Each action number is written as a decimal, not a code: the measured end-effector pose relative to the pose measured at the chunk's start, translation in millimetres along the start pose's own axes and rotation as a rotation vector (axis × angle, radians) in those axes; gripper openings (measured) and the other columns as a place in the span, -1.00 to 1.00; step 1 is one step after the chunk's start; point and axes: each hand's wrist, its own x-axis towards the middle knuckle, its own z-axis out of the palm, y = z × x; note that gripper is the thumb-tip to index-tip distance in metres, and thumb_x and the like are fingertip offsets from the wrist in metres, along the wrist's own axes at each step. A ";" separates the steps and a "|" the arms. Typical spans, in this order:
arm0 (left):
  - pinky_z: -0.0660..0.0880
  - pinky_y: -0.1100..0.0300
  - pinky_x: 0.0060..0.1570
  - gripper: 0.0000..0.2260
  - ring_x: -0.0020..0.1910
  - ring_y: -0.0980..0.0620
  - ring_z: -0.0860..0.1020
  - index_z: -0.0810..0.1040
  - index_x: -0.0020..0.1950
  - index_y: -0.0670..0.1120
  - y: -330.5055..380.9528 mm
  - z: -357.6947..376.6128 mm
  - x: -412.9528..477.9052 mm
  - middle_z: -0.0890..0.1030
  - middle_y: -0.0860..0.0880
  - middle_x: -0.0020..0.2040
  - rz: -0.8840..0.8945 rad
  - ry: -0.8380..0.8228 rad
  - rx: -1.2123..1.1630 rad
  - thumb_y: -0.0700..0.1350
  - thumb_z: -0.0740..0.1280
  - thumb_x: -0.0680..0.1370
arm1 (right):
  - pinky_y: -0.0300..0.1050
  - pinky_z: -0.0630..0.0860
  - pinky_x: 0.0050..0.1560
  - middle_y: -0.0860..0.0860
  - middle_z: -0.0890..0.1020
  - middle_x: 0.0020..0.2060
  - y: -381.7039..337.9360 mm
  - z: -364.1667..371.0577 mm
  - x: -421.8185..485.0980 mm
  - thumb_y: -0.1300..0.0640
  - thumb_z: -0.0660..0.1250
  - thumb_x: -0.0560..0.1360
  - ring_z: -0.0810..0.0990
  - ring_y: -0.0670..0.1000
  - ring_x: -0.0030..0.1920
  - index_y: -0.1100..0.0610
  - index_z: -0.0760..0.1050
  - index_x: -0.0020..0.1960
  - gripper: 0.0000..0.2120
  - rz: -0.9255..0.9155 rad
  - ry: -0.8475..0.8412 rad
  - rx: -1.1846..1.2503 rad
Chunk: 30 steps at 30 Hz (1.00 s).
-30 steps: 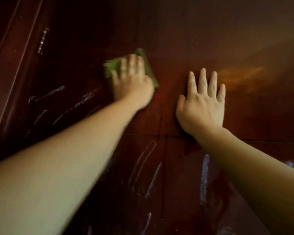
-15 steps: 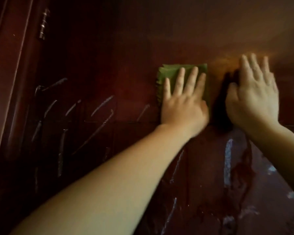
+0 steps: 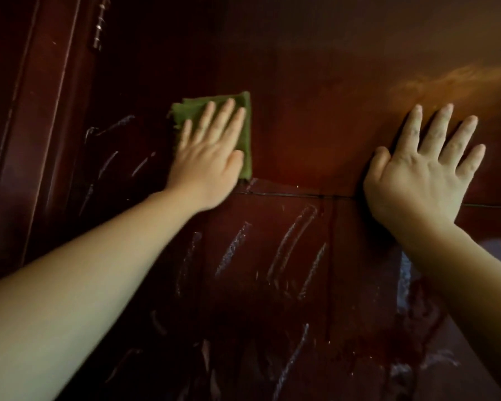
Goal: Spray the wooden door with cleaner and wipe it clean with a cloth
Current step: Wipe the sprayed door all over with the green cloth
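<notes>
I see the left hand (image 3: 207,166), fingers flat, sweep the green cloth (image 3: 197,110) back left across the door (image 3: 301,111), away from the spread, bracing right hand (image 3: 417,183). The wet streaks (image 3: 289,244) below still need wiping.

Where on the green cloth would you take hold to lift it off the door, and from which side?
Probably its top right corner, pinched from the right. The green cloth lies folded flat against the wooden door under the left hand, whose straight fingers cover its middle; only the top and right margins show.
</notes>
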 end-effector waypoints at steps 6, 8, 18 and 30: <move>-0.20 -0.08 0.56 -0.39 0.61 0.04 -0.18 -0.11 0.63 0.05 -94.7 -1.8 -16.5 -0.13 0.06 0.64 -0.154 0.005 -0.040 0.07 -0.10 0.57 | 0.33 -0.17 0.52 0.23 -0.10 0.59 -16.8 -0.9 -2.3 -0.16 -0.07 0.59 -0.20 0.32 0.57 0.14 -0.12 0.62 -0.31 0.022 0.001 -0.013; -0.19 -0.12 0.57 -0.39 0.61 0.02 -0.18 -0.10 0.63 0.03 -115.7 -2.8 -18.7 -0.12 0.06 0.64 -0.184 0.007 -0.041 0.07 -0.11 0.57 | 0.34 -0.16 0.52 0.23 -0.09 0.59 -23.0 0.3 -3.5 -0.18 -0.07 0.58 -0.19 0.33 0.56 0.13 -0.12 0.62 -0.29 0.046 0.002 -0.013; -0.10 -0.18 0.55 -0.37 0.62 -0.08 -0.12 -0.07 0.63 0.00 -52.1 -0.9 2.5 -0.08 0.01 0.65 0.022 0.055 -0.022 0.08 0.01 0.58 | 0.19 -0.15 0.56 0.10 -0.11 0.61 -155.1 8.1 23.3 -0.20 -0.05 0.59 -0.20 0.15 0.59 0.03 -0.09 0.62 -0.33 -0.170 0.014 0.045; -0.18 -0.08 0.57 -0.43 0.62 -0.01 -0.17 -0.14 0.63 0.04 -209.1 -16.0 27.5 -0.14 0.04 0.64 -0.155 0.020 -0.037 0.06 -0.03 0.65 | 0.24 -0.12 0.55 0.12 -0.06 0.61 -169.2 24.4 16.2 -0.23 -0.10 0.58 -0.14 0.18 0.59 0.04 -0.08 0.62 -0.32 -0.029 0.062 -0.007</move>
